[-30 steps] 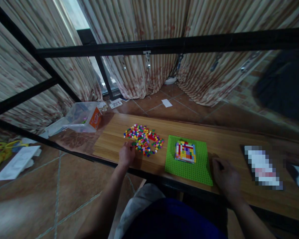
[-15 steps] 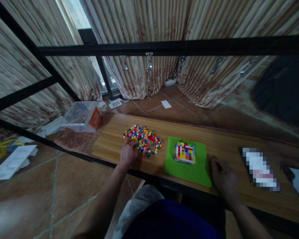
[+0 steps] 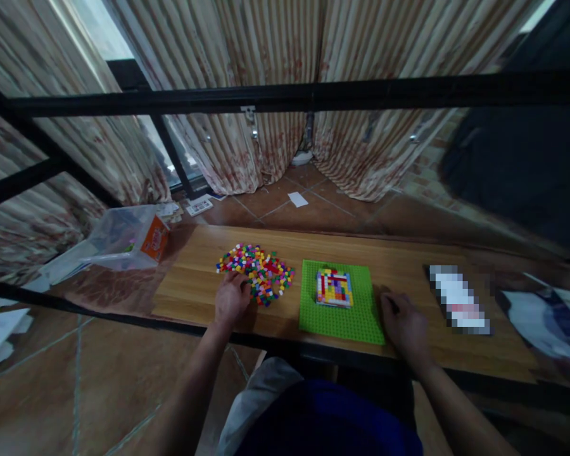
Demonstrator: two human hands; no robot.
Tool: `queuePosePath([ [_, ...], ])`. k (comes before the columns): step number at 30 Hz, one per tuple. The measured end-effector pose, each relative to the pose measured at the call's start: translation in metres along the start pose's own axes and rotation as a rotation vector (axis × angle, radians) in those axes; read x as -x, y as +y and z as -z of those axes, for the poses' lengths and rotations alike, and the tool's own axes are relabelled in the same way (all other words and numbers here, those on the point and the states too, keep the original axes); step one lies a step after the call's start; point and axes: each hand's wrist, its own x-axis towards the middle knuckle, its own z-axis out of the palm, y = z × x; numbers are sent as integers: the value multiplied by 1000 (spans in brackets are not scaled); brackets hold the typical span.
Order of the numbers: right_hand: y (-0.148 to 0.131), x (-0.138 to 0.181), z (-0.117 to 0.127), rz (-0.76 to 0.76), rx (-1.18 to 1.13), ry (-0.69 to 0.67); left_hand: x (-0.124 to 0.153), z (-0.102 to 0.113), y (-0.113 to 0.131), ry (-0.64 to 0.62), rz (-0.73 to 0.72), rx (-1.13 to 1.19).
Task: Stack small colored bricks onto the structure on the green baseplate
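Head camera shows me the left hand point(image 3: 232, 297), fingers curled in at the near left edge of the loose bricks point(image 3: 261, 273), whose spread likely keeps single pieces reachable; whether the fingertips grip one, I cannot tell. The right hand point(image 3: 405, 324) rests half-curled at the right edge of the green baseplate point(image 3: 344, 324), perhaps steadying it, its palm hidden from me, and the brick block point(image 3: 334, 289) sits on that plate. Farther right, pixelation masks a flat object point(image 3: 458, 300).

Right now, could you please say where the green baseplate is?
In the head view, the green baseplate lies right of centre on the table, between the loose bricks and the right hand.
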Motion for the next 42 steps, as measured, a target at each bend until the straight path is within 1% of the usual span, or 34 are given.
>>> queuePosePath([
  [3,-2,-1,-1,-13,-15,-20,-3,2,2,56,-27,54],
  [5,-4,-2,-1,-19,-22,-12,-6,3,12,86,-75,114],
  [6,-5,-2,-2,-27,-27,-6,-7,4,22,85,-108,150],
  [8,-7,-3,-2,-44,-35,2,-10,5,48,49,-200,224],
  [11,-9,-5,-2,-47,-51,-4,-16,2,101,-26,-330,292],
  [12,-10,-5,-2,-43,-54,-6,-18,-2,119,-67,-370,299],
  [15,-9,-6,-2,-36,-61,-9,-28,-17,168,-136,-431,299],
  [17,-8,-6,-3,-39,-75,-7,-34,-29,190,-198,-460,276],
  [19,-8,-7,-3,-42,-95,-5,-39,-39,204,-241,-470,230],
  [21,-8,-7,-3,-44,-109,-7,-41,-46,210,-263,-476,179],
  [25,-9,-8,-2,-64,-134,-23,-42,-52,210,-278,-483,113],
  [31,-9,-9,-2,-71,-150,-24,-45,-55,209,-274,-517,61],
  [38,-13,-10,0,-89,-135,-27,-59,-60,207,-312,-552,11],
  [42,-15,-11,1,-95,-132,-41,-64,-57,207,-359,-566,-16],
])
